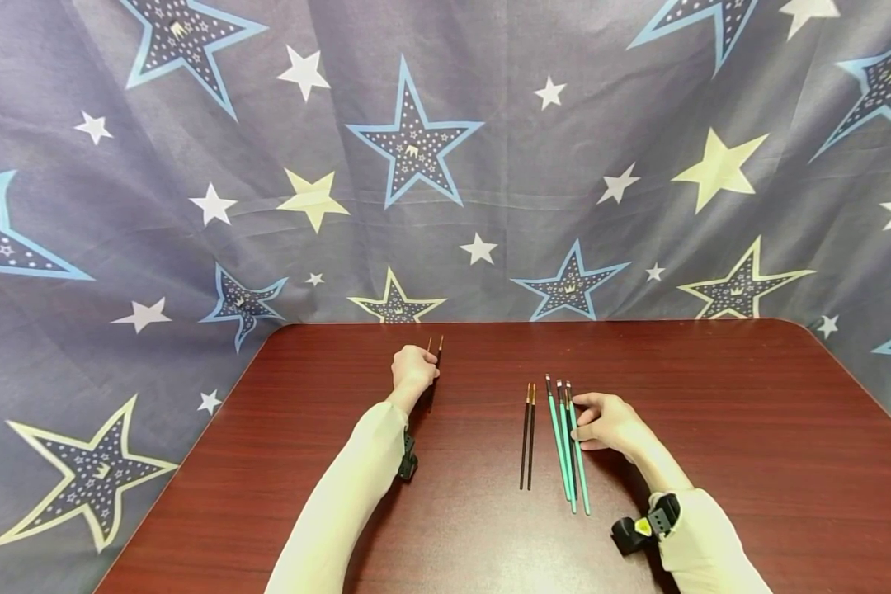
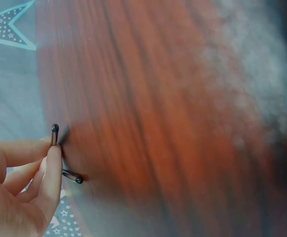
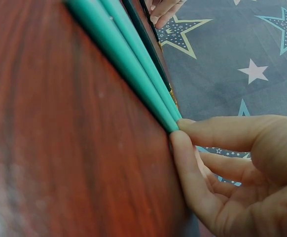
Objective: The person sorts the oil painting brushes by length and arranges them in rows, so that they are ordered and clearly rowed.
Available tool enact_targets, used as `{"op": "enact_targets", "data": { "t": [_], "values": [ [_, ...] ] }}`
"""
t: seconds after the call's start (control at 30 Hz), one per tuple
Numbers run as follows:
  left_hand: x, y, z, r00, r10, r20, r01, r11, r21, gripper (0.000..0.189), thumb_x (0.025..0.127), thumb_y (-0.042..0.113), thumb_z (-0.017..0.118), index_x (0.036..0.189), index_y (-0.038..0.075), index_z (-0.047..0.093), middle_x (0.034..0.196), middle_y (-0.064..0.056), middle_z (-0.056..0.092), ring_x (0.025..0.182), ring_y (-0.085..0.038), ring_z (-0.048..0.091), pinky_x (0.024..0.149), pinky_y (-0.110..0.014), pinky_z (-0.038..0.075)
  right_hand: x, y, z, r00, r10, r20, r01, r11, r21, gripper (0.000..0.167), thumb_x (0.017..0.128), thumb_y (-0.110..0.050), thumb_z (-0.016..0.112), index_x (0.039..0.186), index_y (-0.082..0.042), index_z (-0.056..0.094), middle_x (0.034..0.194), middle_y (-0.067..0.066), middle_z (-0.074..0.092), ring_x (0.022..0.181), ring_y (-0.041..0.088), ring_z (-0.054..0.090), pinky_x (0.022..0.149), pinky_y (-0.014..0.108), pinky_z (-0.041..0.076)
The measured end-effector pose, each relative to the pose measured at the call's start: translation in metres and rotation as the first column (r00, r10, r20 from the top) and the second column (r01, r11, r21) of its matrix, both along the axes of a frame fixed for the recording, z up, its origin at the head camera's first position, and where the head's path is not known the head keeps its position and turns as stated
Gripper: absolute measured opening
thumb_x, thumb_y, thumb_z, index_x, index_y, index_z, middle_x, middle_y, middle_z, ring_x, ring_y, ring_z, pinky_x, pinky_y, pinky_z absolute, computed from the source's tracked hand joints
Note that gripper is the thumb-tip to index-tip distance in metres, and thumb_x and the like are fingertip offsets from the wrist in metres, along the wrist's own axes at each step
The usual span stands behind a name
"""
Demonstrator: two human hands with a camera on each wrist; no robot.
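Observation:
My left hand (image 1: 414,367) is at the far left of the table and pinches a thin black paintbrush (image 2: 54,134) between thumb and finger. A second black brush (image 2: 73,177) lies close beside those fingertips; both bristle ends point to the table's back edge in the head view. My right hand (image 1: 610,425) pinches the upper end of a turquoise paintbrush (image 1: 581,478), the rightmost of a small fan. Several more turquoise brushes (image 1: 560,454) and a dark-handled one lie right against it. In the right wrist view, thumb and fingertip meet on the turquoise handle (image 3: 128,74).
Two black brushes (image 1: 526,445) lie side by side, left of the turquoise ones. The reddish-brown wooden table (image 1: 750,445) has rounded back corners. Behind it hangs a grey curtain (image 1: 512,165) printed with stars.

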State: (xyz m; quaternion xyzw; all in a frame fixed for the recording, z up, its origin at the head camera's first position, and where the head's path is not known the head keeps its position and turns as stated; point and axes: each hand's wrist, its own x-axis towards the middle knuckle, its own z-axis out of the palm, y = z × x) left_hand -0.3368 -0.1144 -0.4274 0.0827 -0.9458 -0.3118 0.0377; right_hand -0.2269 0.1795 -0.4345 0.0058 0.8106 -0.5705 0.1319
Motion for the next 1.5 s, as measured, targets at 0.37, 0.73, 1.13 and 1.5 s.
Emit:
{"op": "enact_targets", "data": {
  "t": [0.37,0.73,1.13,1.5],
  "values": [
    [0.002,0.003,-0.001,1.0,0.023,-0.021,-0.024,0.998,-0.05,0.015,0.069,0.006,0.069,0.082,0.013,0.074,0.09,-0.007,0.07,0.091,-0.031,0.063,0.079,-0.038,0.053,0.0,0.0,0.0,1.0,-0.005,0.008,0.005,1.0,0.001,0.062,0.072,0.012,0.065,0.128,0.013,0.038,0.081,0.013,0.049,0.062,0.013,0.058,0.06,0.031,0.058],
    [0.001,0.0,0.0,0.999,0.027,-0.028,-0.028,0.999,-0.031,0.016,0.07,0.006,0.067,0.082,0.014,0.074,0.086,-0.005,0.07,0.085,-0.03,0.064,0.074,-0.038,0.054,-0.002,0.0,0.001,1.0,-0.005,-0.007,0.005,1.0,0.01,0.06,0.073,0.011,0.064,0.128,0.012,0.039,0.082,0.013,0.05,0.062,0.013,0.058,0.06,0.03,0.058],
    [0.015,0.003,0.006,1.0,-0.011,-0.013,0.012,0.993,0.115,0.017,0.071,0.009,0.067,0.087,0.013,0.074,0.067,-0.001,0.068,0.045,-0.007,0.058,0.057,-0.024,0.052,0.001,0.001,0.0,1.0,0.005,-0.015,-0.005,1.0,0.012,0.06,0.073,0.011,0.064,0.128,0.013,0.039,0.082,0.014,0.05,0.064,0.013,0.059,0.062,0.032,0.058],
    [0.036,0.026,0.007,0.996,-0.088,-0.022,0.09,0.947,0.309,0.019,0.071,0.005,0.067,0.09,0.004,0.071,0.068,-0.007,0.069,0.055,-0.019,0.066,0.048,-0.025,0.055,0.0,0.0,0.001,1.0,0.011,-0.006,-0.011,1.0,0.004,0.061,0.073,0.011,0.063,0.128,0.013,0.038,0.083,0.014,0.05,0.064,0.013,0.059,0.061,0.031,0.058]
  ]
}}
